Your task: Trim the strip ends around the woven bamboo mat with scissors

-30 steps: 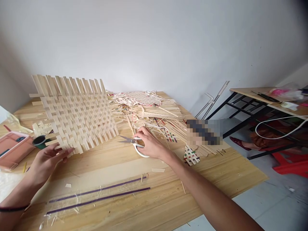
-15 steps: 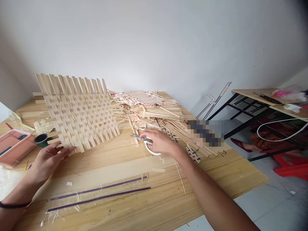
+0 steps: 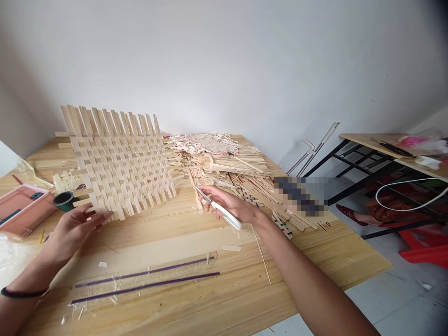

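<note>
A woven panel of pale flat strips (image 3: 122,168) stands tilted up on the left, its strip ends sticking out along the edges. My left hand (image 3: 79,221) pinches its lower left corner between thumb and fingers. In my right hand (image 3: 233,204) is a pair of scissors with white handles (image 3: 226,215), blades pointing left and away from me, apart from the panel. The fingers of that hand are wrapped around the handles. Two dark purple strips (image 3: 147,288) lie on the wooden table (image 3: 196,310) in front of me, with thin shavings around them.
Loose strips and woven pieces (image 3: 238,163) pile up at the table's back. A pink box (image 3: 26,207) and a dark green cup (image 3: 64,200) stand at the left. A second table (image 3: 378,142) is at the right, with a person's foot (image 3: 352,215) beneath it.
The scissors have turned in my right hand; their blades now look closed and the handles appear edge-on. My left hand still grips the panel, which appears slightly further right.
</note>
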Action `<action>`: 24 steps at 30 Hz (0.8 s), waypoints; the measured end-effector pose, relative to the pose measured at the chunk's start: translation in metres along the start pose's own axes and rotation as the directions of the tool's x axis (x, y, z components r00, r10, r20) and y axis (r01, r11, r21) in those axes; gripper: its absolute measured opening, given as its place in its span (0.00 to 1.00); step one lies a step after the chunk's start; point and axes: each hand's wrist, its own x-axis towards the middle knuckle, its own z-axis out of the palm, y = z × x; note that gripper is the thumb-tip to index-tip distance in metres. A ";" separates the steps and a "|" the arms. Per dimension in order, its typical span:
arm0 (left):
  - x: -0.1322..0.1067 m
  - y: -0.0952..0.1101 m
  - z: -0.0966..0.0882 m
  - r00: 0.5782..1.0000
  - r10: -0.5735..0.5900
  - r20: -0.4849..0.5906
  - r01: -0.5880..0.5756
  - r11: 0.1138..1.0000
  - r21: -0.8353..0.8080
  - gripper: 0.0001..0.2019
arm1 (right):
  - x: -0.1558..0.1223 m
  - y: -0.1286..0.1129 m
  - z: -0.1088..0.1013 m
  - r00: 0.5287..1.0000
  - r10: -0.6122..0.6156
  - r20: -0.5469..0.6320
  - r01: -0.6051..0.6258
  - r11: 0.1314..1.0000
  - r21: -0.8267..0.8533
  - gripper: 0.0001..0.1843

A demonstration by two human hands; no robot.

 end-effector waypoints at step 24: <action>0.002 -0.009 -0.004 1.000 -0.016 0.021 0.015 0.999 0.041 0.15 | 0.003 0.008 0.018 0.961 -0.256 -0.102 0.154 0.806 -0.572 0.46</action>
